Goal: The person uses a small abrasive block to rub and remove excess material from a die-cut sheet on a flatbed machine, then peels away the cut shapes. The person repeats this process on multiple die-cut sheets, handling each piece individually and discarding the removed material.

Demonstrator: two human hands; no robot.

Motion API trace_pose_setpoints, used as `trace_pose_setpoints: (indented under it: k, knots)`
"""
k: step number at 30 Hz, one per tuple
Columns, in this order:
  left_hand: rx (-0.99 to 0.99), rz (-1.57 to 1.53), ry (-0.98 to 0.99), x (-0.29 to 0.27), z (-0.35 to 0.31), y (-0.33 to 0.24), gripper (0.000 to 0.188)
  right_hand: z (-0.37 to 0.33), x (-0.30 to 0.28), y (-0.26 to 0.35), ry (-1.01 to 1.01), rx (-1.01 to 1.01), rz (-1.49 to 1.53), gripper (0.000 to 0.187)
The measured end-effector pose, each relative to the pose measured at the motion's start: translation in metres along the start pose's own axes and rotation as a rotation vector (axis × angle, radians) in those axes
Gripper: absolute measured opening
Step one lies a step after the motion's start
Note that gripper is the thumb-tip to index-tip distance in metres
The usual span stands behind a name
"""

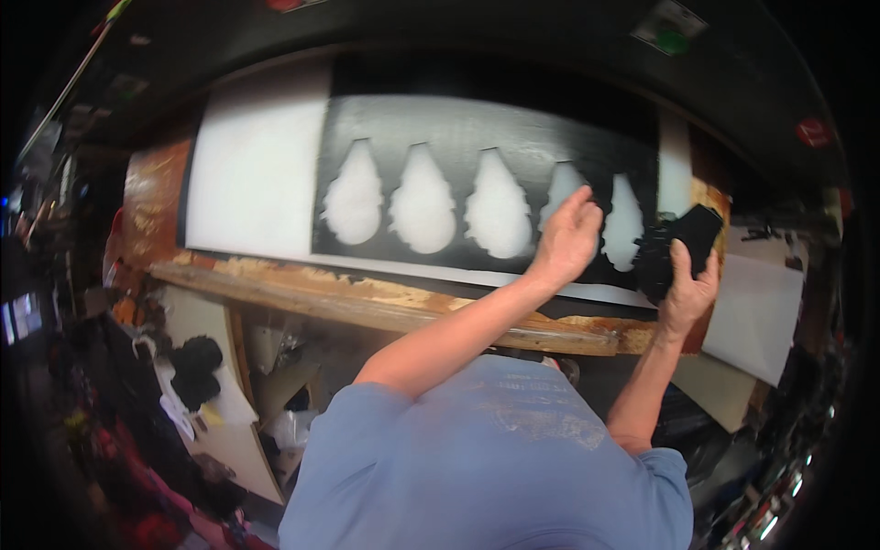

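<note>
A black sheet [477, 128] with several bulb-shaped cut-outs lies over a white board [257, 165] on the bench. My left hand [568, 240] rests with fingers bent on the black sheet, between the two rightmost cut-outs [623, 225]. My right hand [687, 291] is at the sheet's right end and grips a black cut-out piece [695, 231], with more dark pieces [654, 264] bunched just left of it. Both forearms reach up from my blue shirt.
A worn wooden bench edge [367, 298] runs below the board. A white sheet [752, 312] lies at the right. Cluttered dark items and a black glove-like object [197, 367] sit at the lower left, under the bench.
</note>
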State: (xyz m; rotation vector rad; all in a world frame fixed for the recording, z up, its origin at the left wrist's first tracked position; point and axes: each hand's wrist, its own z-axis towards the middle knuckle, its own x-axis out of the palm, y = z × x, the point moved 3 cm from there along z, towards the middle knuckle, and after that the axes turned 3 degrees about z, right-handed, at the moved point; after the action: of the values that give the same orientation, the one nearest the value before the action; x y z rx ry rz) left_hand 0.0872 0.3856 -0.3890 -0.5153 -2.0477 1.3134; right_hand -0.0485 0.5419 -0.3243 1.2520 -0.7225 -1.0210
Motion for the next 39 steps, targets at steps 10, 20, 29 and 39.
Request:
trace_pose_setpoints:
  k: [10, 20, 29, 39]
  knots:
    - [0.159, -0.062, 0.323, -0.011, -0.044, -0.033, 0.049, -0.026, 0.045, -0.004, 0.314, 0.016, 0.087, 0.031]
    - [0.259, -0.130, -0.168, -0.109, -0.095, -0.031, 0.035, -0.081, 0.158, 0.005, 0.647, 0.064, -0.014, 0.044]
    - [0.631, -0.460, -0.825, -0.344, -0.226, -0.066, 0.017, -0.117, 0.245, -0.025, 0.735, -0.074, -0.166, 0.041]
    - [0.357, -0.750, -1.654, -0.669, -0.369, 0.023, 0.052, -0.125, 0.261, -0.042, 0.581, -0.506, -0.520, 0.031]
